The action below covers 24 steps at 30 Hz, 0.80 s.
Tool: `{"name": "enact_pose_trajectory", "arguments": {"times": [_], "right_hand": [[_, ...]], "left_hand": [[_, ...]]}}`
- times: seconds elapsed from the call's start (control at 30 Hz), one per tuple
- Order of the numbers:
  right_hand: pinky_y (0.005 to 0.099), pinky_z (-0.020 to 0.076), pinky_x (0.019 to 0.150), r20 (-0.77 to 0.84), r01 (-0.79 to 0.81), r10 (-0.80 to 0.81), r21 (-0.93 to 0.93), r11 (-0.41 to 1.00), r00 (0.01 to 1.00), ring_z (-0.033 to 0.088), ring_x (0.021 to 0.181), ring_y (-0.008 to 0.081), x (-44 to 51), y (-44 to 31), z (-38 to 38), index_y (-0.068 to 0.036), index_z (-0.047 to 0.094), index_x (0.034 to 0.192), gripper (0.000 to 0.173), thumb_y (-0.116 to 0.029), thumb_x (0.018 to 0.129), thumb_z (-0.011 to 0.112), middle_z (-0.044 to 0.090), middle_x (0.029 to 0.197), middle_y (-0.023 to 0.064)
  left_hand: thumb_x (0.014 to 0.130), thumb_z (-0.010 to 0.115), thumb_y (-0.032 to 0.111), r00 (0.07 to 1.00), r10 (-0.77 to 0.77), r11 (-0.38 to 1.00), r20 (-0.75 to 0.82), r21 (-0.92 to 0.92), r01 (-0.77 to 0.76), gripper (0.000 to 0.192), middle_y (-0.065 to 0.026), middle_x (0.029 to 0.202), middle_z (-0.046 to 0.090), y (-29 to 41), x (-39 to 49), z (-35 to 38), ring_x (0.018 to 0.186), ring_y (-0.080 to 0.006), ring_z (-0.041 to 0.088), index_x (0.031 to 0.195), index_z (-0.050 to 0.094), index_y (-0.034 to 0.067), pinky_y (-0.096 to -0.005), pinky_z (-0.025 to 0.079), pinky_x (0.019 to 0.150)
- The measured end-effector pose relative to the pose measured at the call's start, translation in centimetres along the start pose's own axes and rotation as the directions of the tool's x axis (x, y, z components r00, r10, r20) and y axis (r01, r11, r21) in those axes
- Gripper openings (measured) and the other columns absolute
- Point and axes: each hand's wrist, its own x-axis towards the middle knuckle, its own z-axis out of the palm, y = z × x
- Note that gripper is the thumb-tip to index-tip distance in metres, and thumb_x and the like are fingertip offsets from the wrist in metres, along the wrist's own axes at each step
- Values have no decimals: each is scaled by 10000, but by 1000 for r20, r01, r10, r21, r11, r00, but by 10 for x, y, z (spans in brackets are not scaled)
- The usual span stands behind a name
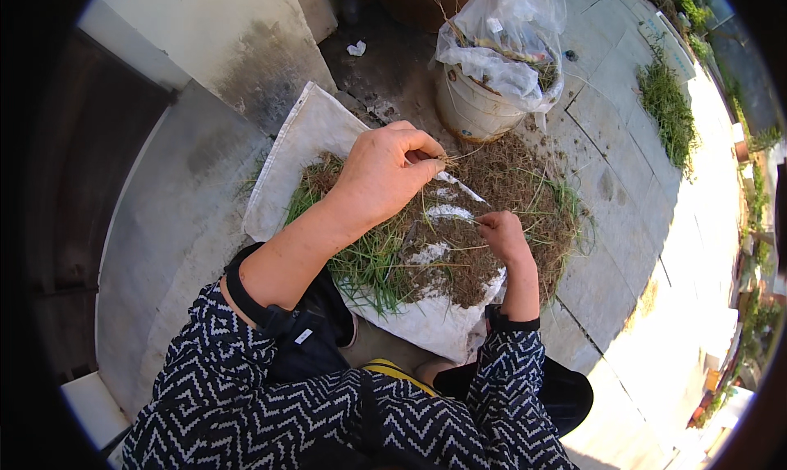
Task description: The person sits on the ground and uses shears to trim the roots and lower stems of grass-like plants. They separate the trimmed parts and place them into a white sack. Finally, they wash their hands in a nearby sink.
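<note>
My left hand [387, 168] pinches a small tuft of dry roots [454, 160] between thumb and fingertips, above the middle of the heap. Lower and to the right, my right hand [505, 235] has its thumb and finger closed on a thin grass stem [470, 220]. Beneath both hands spreads brown, matted root debris [516, 168], mixed with soil. Uprooted green grass [375, 270] lies at the near left of it. A white woven sack [323, 125] is spread under the heap, and patches of it show through between the hands.
Beyond the heap stands a dirty white bucket [479, 110] with a clear plastic bag [510, 21] of plant waste in its top. Another green plant pile [667, 107] lies on the paving at right. A stained wall [227, 39] rises at far left, beside a dark doorway [80, 181].
</note>
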Motion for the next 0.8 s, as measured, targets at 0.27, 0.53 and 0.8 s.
{"name": "enact_pose_trajectory", "arguments": {"times": [0.27, 0.53, 0.8], "right_hand": [[277, 461, 591, -255, 390, -326, 268, 881, 910, 600, 655, 151, -1, -158, -48, 12, 661, 907, 165, -47, 758, 699, 656, 759, 110], [277, 498, 681, -213, -38, 133, 399, 916, 968, 642, 742, 151, 48, -38, 55, 8, 682, 952, 284, -211, 776, 717, 688, 829, 116], [450, 518, 794, -31, -185, 183, -133, 974, 983, 634, 884, 367, -1, 91, 223, -90, 708, 877, 209, -232, 724, 715, 647, 869, 163]], "left_hand": [[822, 586, 112, 976, -60, 990, 208, 139, 31, 159, -212, 793, 635, -10, -4, 0, 779, -393, 616, 934, 576, -1, -437, 475, 672], [775, 628, 157, 967, -229, 754, 110, 648, 105, 186, -218, 821, 637, -43, -7, -52, 836, -404, 614, 878, 608, 3, -478, 487, 732], [763, 652, 246, 949, -173, 832, 262, 554, -1, 404, -226, 978, 631, -55, -12, -44, 963, -397, 583, 1059, 600, -24, -443, 467, 829]]}}
